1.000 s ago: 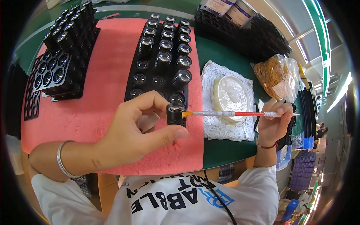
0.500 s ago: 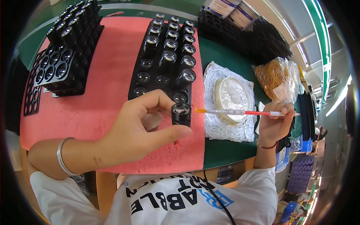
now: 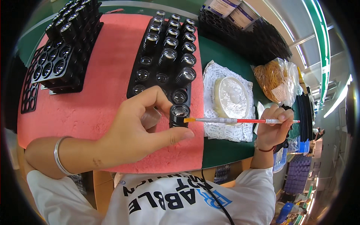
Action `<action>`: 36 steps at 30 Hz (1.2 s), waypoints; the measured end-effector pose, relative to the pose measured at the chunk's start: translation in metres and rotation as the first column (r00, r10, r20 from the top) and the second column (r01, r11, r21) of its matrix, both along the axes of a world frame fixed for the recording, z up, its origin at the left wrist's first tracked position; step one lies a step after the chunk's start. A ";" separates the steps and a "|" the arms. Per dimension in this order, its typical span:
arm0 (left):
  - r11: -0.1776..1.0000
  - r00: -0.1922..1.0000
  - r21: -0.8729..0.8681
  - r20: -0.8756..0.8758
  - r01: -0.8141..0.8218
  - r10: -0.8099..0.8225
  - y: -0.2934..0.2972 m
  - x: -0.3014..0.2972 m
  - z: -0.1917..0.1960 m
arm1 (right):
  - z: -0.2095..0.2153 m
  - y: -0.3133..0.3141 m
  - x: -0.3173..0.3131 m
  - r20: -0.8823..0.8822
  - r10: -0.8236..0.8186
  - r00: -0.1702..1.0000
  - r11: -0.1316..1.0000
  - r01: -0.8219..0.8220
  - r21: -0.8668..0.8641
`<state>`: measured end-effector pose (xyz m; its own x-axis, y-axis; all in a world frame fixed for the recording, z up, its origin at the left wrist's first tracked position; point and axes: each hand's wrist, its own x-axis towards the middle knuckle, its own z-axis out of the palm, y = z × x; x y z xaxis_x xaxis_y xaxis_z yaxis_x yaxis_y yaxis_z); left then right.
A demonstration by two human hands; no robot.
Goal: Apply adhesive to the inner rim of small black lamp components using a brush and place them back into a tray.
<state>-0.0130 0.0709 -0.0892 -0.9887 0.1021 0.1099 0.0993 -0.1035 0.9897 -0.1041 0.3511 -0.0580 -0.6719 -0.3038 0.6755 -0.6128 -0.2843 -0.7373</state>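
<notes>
Between the thumb and fingers of my left hand (image 3: 144, 129) stands a short black cylinder with a clear lens-like top (image 3: 179, 114), held upright at the near end of a black tray. A slim paintbrush (image 3: 243, 120) with a red and silver handle is pinched in my right hand (image 3: 275, 125). Its yellowish bristle tip meets, or lies just in front of, the cylinder's right side. The black tray (image 3: 132, 84) beyond carries several similar cylinders; some stand tall and some sit low in their holes. Right of it a round shallow dish (image 3: 232, 98) with a shiny, clear covering rests on a printed white sheet (image 3: 225, 131).
A pink foam mat (image 3: 108, 67) covers much of the green table (image 3: 221, 152). Stacked black trays (image 3: 62, 80) with more cylinders stand at left. Cans (image 3: 242, 17) sit on black trays at the back right, near a clear bag of rubber bands (image 3: 272, 80).
My right hand has moved slightly left and down, carrying the brush tip from a gap beside the cylinder up to its side. The left hand has barely shifted.
</notes>
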 end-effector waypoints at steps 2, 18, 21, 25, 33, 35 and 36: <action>0.998 0.999 0.064 0.040 0.006 -0.009 0.001 0.001 0.000 | 0.000 0.001 0.000 -0.046 -0.014 0.999 1.000 0.015 0.023; 0.997 0.998 0.059 0.044 0.046 -0.049 0.003 0.002 0.006 | 0.004 0.007 -0.007 -0.003 -0.112 0.994 0.989 0.111 -0.098; 0.994 0.998 0.094 0.036 0.052 -0.056 0.001 0.003 0.008 | 0.007 0.005 -0.002 0.060 -0.051 0.997 0.989 0.058 -0.134; 0.994 0.994 0.081 0.065 0.077 -0.082 -0.001 0.003 0.007 | 0.006 0.004 -0.001 0.062 0.025 0.998 0.992 -0.017 -0.126; 0.987 0.996 0.146 0.037 0.072 -0.079 0.001 0.000 0.001 | 0.007 0.002 0.002 -0.003 0.018 1.000 0.999 -0.018 -0.042; 0.989 0.997 0.131 0.031 0.067 -0.071 0.001 0.000 0.001 | 0.007 0.002 0.001 -0.020 0.019 1.000 0.999 -0.020 -0.030; 0.989 0.997 0.131 0.031 0.066 -0.071 0.001 0.000 0.001 | 0.006 0.002 0.001 -0.040 0.019 0.999 1.000 -0.020 -0.018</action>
